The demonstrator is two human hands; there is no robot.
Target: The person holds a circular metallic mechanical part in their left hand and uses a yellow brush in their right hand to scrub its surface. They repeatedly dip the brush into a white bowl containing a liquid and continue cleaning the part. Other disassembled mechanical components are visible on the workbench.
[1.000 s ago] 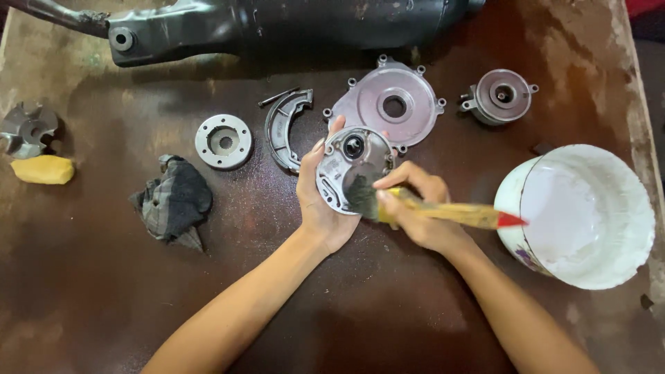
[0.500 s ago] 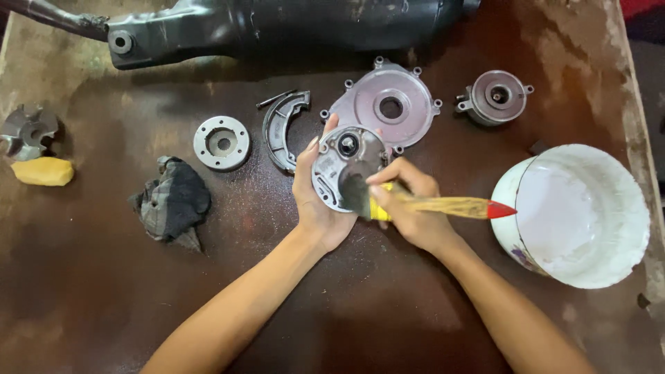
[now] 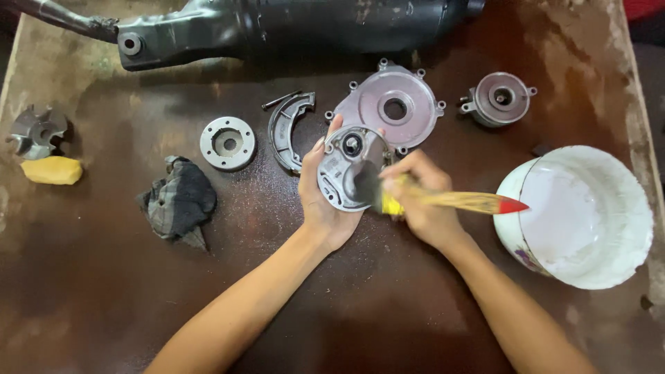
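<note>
A dark brown, stained worktable (image 3: pixel 104 291) fills the view, its far right edge worn pale. Along the top a long black engine casing (image 3: pixel 291 24) runs out of frame on both ends, so its full shape cannot be made out. The left hand (image 3: pixel 320 201) is clamped on a round silver metal cover (image 3: pixel 344 173), holding it tilted above the table near the middle; the palm hides the cover's lower left rim and the back of it is out of sight. The cover is shiny grey with a dark round bore near its top and small lugs around its edge. The right hand (image 3: pixel 422 204) is closed around a paintbrush (image 3: pixel 450 201) with a yellow handle and red tip; its dark bristles lie on the cover's face and hide part of it. Just beside the right hand stands a white bucket (image 3: pixel 637 208). Behind the cover lie a larger grey plate (image 3: pixel 415 111), a curved brake shoe (image 3: pixel 285 128) and a flanged ring (image 3: pixel 227 143). Further left sit a crumpled rag (image 3: pixel 176 201) and a yellow sponge (image 3: pixel 52 170).
</note>
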